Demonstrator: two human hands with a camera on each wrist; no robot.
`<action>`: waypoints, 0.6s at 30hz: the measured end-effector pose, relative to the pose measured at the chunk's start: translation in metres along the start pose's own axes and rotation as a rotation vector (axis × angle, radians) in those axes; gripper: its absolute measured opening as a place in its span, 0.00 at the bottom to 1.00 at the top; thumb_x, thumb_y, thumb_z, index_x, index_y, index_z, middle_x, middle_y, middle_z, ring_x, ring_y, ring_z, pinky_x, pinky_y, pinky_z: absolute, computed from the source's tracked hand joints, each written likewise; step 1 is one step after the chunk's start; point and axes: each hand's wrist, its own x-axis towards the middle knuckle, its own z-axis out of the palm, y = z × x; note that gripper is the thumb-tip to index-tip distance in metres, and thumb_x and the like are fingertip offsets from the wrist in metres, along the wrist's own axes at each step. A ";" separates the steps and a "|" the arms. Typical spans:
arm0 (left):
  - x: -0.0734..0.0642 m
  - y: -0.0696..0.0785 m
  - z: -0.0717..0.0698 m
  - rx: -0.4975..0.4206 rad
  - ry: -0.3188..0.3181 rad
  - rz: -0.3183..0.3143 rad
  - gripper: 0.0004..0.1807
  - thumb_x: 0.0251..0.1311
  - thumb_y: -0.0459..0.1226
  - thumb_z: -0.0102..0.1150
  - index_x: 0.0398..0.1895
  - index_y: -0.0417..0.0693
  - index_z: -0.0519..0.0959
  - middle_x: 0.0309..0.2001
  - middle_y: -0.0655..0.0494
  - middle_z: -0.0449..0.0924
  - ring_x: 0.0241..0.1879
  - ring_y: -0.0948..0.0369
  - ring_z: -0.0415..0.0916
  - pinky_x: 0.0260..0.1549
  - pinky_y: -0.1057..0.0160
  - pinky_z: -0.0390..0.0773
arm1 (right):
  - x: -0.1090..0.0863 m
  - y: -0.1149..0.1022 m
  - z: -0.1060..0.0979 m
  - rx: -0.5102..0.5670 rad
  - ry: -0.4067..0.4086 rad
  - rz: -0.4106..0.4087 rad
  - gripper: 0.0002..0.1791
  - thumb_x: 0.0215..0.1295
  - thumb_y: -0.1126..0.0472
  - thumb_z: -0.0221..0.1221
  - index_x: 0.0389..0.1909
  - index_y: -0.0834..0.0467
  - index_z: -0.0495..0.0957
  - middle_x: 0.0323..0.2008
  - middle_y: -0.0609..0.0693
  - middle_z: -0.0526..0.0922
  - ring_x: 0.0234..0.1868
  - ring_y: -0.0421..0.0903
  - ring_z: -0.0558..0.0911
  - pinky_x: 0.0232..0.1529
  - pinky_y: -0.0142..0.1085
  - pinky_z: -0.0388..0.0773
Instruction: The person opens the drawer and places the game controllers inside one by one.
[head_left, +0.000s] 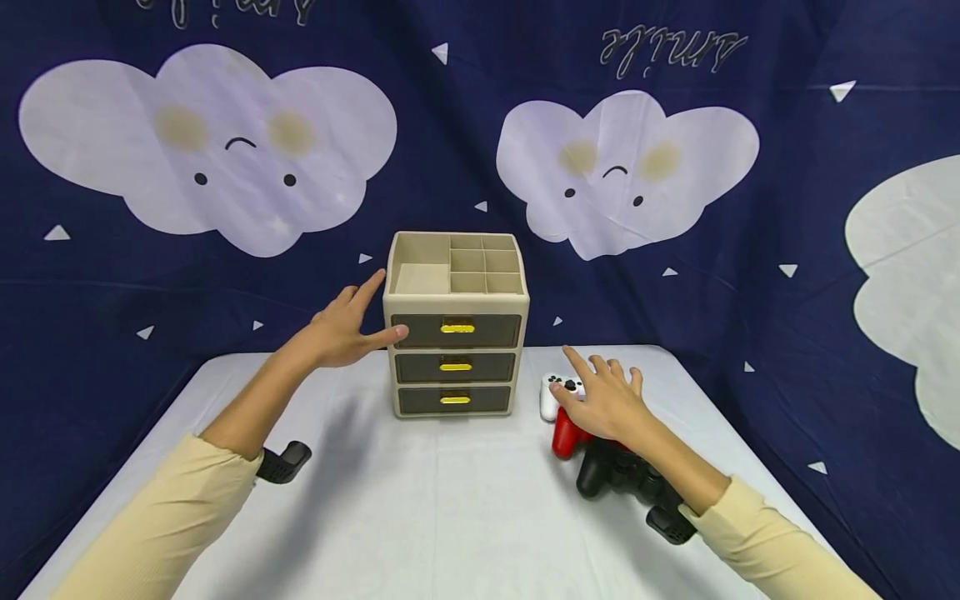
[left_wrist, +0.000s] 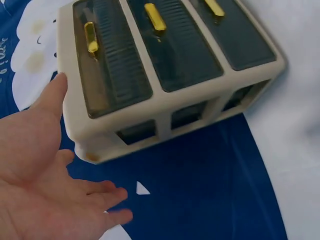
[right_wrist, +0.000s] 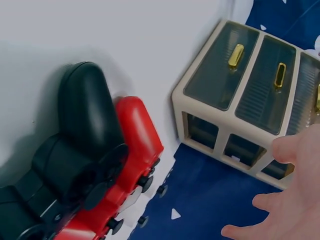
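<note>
A cream desktop organizer [head_left: 457, 304] with three dark drawers and gold handles stands upright at the far side of the table. My left hand [head_left: 341, 332] is spread at its left side, thumb across the top drawer's left end in the head view and fingertips beside the upper edge. My right hand [head_left: 606, 402], fingers spread, is over a row of game controllers: a white one [head_left: 549, 402], a red one [head_left: 567, 435] and a black one [head_left: 596, 468]. The hand and forearm partly hide them. In the right wrist view, the black controller [right_wrist: 90, 110] is nearest.
The organizer's top has one large tray and several small compartments [head_left: 483, 262]. A white cloth covers the table [head_left: 450, 517]. Behind it hangs a dark blue curtain [head_left: 442, 150] with clouds. Black wrist cameras [head_left: 283, 462] sit under both forearms.
</note>
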 end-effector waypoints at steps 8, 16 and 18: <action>0.021 0.022 -0.009 -0.083 0.040 0.001 0.53 0.73 0.59 0.51 0.83 0.59 0.26 0.77 0.25 0.48 0.70 0.27 0.59 0.66 0.30 0.64 | 0.001 -0.013 -0.004 0.057 -0.019 -0.019 0.41 0.73 0.33 0.48 0.81 0.46 0.54 0.70 0.64 0.69 0.68 0.68 0.67 0.67 0.73 0.45; 0.043 0.029 -0.009 -0.204 0.091 -0.012 0.47 0.77 0.49 0.49 0.83 0.57 0.29 0.79 0.32 0.47 0.74 0.32 0.55 0.72 0.34 0.57 | 0.002 -0.025 -0.013 0.157 -0.041 -0.062 0.40 0.74 0.36 0.49 0.80 0.49 0.56 0.73 0.59 0.69 0.70 0.64 0.70 0.62 0.68 0.54; 0.046 0.028 -0.008 -0.233 0.113 -0.010 0.46 0.76 0.46 0.49 0.83 0.56 0.30 0.80 0.34 0.47 0.75 0.34 0.56 0.73 0.36 0.57 | 0.003 -0.028 -0.014 0.193 -0.048 -0.063 0.39 0.75 0.36 0.49 0.80 0.49 0.56 0.73 0.59 0.70 0.69 0.63 0.73 0.60 0.65 0.57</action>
